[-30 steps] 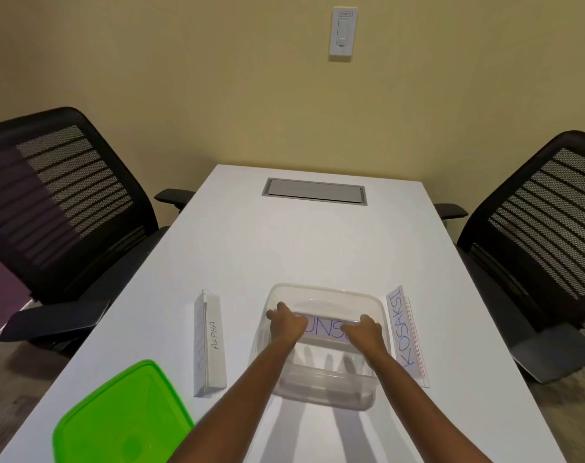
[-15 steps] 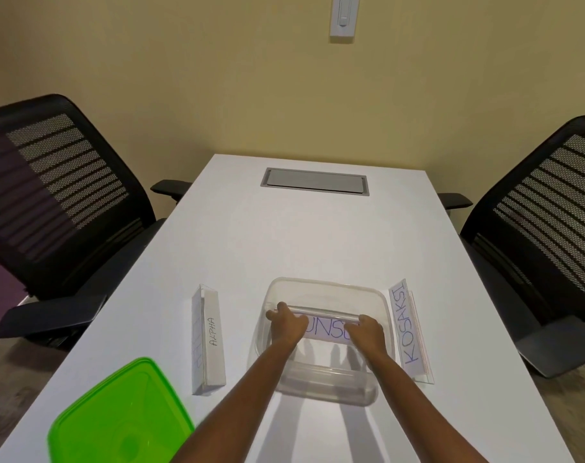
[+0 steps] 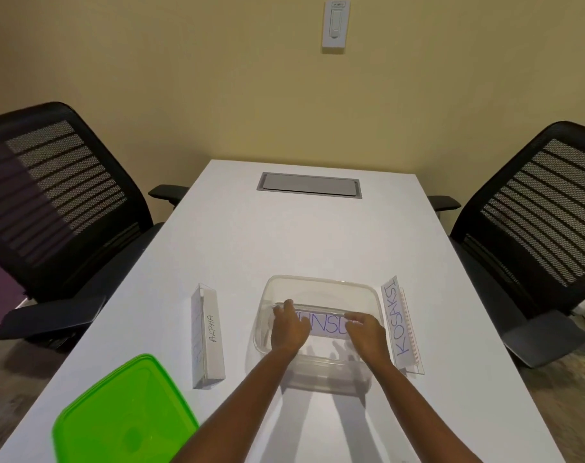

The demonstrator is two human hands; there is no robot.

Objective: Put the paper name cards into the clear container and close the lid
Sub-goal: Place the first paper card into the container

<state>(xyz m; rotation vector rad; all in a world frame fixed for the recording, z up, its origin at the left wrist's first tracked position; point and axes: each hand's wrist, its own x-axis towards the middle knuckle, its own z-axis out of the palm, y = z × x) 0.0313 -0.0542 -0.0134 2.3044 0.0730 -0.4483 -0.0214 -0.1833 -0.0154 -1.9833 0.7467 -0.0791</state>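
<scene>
Taking the clear container (image 3: 321, 329) at the near middle of the white table (image 3: 304, 242) as the landmark, little has changed over the last second. The view has tipped a little, and both hands have stayed inside the container on the same card.

Well to the container's near left, the green lid (image 3: 124, 416) lies flat at the table's corner, not yet in use. Between the lid and the container, the ALPHA name card (image 3: 208, 335) stands in its clear holder, apart from the container's left wall and untouched.

Inside the container, the left hand (image 3: 289, 327) has its fingers curled over the left end of the middle name card (image 3: 328, 324), whose blue letters show between the two hands. The right hand (image 3: 366, 332) grips the card's right end in the same way. The card sits upright across the container, about midway from front to back, and seems to be down near the floor. Whether the fingers are loosening I cannot tell.

Just beside the container's right wall, the KOSAKSI name card (image 3: 399, 324) leans in its holder on the table.

My reading is that the first card is being seated. Two cards remain outside, and the lid comes after them.
</scene>
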